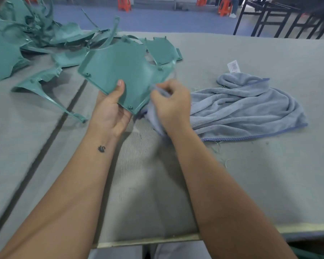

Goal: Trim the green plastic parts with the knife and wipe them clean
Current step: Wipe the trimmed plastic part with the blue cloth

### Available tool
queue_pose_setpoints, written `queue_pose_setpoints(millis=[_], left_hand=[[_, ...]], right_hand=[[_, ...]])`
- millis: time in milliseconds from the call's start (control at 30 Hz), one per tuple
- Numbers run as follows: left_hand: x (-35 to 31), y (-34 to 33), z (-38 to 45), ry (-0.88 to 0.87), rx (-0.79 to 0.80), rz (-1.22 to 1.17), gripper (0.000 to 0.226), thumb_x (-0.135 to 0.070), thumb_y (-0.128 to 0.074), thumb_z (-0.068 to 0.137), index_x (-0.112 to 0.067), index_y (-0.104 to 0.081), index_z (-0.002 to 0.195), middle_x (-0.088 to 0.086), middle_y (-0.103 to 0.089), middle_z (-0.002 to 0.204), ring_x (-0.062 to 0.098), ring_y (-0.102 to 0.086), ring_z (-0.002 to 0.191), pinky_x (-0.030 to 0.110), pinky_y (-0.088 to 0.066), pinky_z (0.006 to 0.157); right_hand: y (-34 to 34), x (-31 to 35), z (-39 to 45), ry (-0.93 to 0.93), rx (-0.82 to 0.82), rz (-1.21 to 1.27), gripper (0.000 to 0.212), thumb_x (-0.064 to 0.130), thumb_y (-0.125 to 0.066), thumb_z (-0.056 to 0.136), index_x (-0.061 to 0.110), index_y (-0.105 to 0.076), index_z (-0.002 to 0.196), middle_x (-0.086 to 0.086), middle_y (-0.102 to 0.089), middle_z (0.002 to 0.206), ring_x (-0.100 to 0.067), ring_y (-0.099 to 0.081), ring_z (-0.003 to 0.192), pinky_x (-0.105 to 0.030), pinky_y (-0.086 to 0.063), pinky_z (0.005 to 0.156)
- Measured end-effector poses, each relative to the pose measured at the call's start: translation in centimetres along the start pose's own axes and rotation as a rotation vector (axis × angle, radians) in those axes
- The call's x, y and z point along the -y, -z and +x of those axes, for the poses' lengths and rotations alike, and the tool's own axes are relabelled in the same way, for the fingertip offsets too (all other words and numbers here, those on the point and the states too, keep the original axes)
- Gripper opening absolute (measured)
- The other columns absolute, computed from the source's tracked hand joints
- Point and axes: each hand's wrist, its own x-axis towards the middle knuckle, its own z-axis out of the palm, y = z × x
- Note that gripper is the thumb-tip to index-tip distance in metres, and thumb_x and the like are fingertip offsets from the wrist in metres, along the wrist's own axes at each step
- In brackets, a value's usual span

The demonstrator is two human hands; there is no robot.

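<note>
Teal-green plastic part (120,71); pale grey-blue towel (241,109) with darker blue edging; grey tabletop (251,174); orange stools (225,7); blue floor (157,17).

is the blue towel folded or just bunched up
Bunched up: the towel lies in loose rumpled folds on the table, one end gathered in the right hand.

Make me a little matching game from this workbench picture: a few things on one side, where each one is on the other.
Things:
1. green panel
2. blue towel
3. pile of green parts
4. orange stools

Places:
A. far left of the table
B. on the floor beyond the table
C. held in the left hand
D. bunched on the table, one end gripped by the right hand

Pairs: 1-C, 2-D, 3-A, 4-B
</note>
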Motion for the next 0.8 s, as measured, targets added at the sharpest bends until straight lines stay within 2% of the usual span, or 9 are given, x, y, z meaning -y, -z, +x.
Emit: queue_pose_setpoints(millis=[100,200,367,467,533,600,667,733,800], left_hand=[[-0.3,0.8,-0.2,0.032,0.050,0.131,0.042,-0.006,-0.047,0.098,-0.006,-0.047,0.140,0.008,-0.066,0.121,0.021,-0.068,0.103,0.040,-0.058,0.086],[-0.6,1.1,-0.3,0.055,0.072,0.187,0.040,-0.007,-0.048,0.098,-0.008,-0.050,0.138,0.005,-0.070,0.116,0.020,-0.069,0.102,0.036,-0.059,0.083],[-0.2,0.5,-0.1,0.025,0.037,0.071,0.044,-0.008,-0.041,0.101,-0.003,-0.040,0.145,0.018,-0.052,0.140,0.031,-0.056,0.122,0.043,-0.053,0.094],[0.0,0.5,0.1,0.021,-0.003,0.036,0.044,-0.013,-0.037,0.103,-0.002,-0.039,0.145,0.019,-0.050,0.143,0.034,-0.051,0.129,0.041,-0.053,0.094],[-0.1,0.5,0.2,0.012,-0.056,0.036,0.044,-0.019,-0.039,0.104,-0.003,-0.041,0.144,0.016,-0.053,0.140,0.032,-0.054,0.126,0.039,-0.056,0.090],[-0.1,0.4,0.3,-0.017,-0.115,0.024,0.044,-0.026,-0.042,0.103,-0.005,-0.045,0.142,0.014,-0.058,0.135,0.030,-0.059,0.120,0.038,-0.057,0.088],[-0.1,0.5,0.4,-0.040,-0.171,0.040,0.044,-0.031,-0.047,0.101,-0.008,-0.051,0.138,0.011,-0.063,0.129,0.028,-0.063,0.115,0.042,-0.055,0.092],[-0.2,0.8,0.5,-0.036,-0.200,0.105,0.044,-0.035,-0.052,0.098,-0.010,-0.055,0.135,0.008,-0.066,0.125,0.025,-0.066,0.112,0.046,-0.052,0.097],[-0.3,1.1,0.4,-0.016,-0.166,0.153,0.044,-0.036,-0.054,0.097,-0.012,-0.055,0.135,0.006,-0.067,0.124,0.023,-0.067,0.110,0.042,-0.055,0.092]], right_hand=[[2.0,-0.9,1.9,-0.196,-0.230,0.145,0.008,0.004,-0.066,0.082,0.011,-0.064,0.078,0.005,-0.055,0.061,0.000,-0.048,0.053,-0.017,-0.042,0.059],[3.1,-1.3,2.5,-0.337,-0.228,0.338,0.011,0.007,-0.067,0.085,0.012,-0.063,0.078,-0.003,-0.057,0.066,-0.009,-0.051,0.057,-0.023,-0.046,0.060],[1.2,-0.9,1.4,-0.162,0.059,0.328,0.024,0.002,-0.068,0.084,0.017,-0.061,0.066,0.000,-0.059,0.062,-0.007,-0.052,0.059,-0.019,-0.045,0.059],[0.3,-1.2,0.7,-0.071,0.253,0.153,0.023,0.003,-0.070,0.082,0.019,-0.063,0.067,0.004,-0.063,0.065,-0.005,-0.057,0.065,-0.019,-0.048,0.068],[0.1,-1.2,0.5,-0.025,0.301,0.111,0.019,0.007,-0.070,0.083,0.020,-0.065,0.070,0.006,-0.065,0.067,-0.004,-0.060,0.069,-0.019,-0.049,0.071],[0.1,-0.9,0.4,-0.003,0.258,0.160,0.015,0.010,-0.070,0.084,0.019,-0.066,0.072,0.010,-0.067,0.068,-0.002,-0.061,0.069,-0.018,-0.050,0.069],[0.5,-0.6,0.7,-0.023,0.113,0.253,0.019,0.007,-0.069,0.085,0.020,-0.064,0.072,0.015,-0.064,0.062,0.003,-0.057,0.062,-0.013,-0.046,0.062],[1.2,-0.5,1.3,-0.099,-0.034,0.339,0.020,0.006,-0.069,0.084,0.020,-0.063,0.072,0.017,-0.060,0.056,0.005,-0.053,0.056,-0.011,-0.044,0.057],[2.1,-0.5,1.7,-0.206,-0.110,0.431,0.016,0.006,-0.069,0.085,0.018,-0.064,0.075,0.013,-0.060,0.058,0.002,-0.054,0.055,-0.014,-0.046,0.057]])
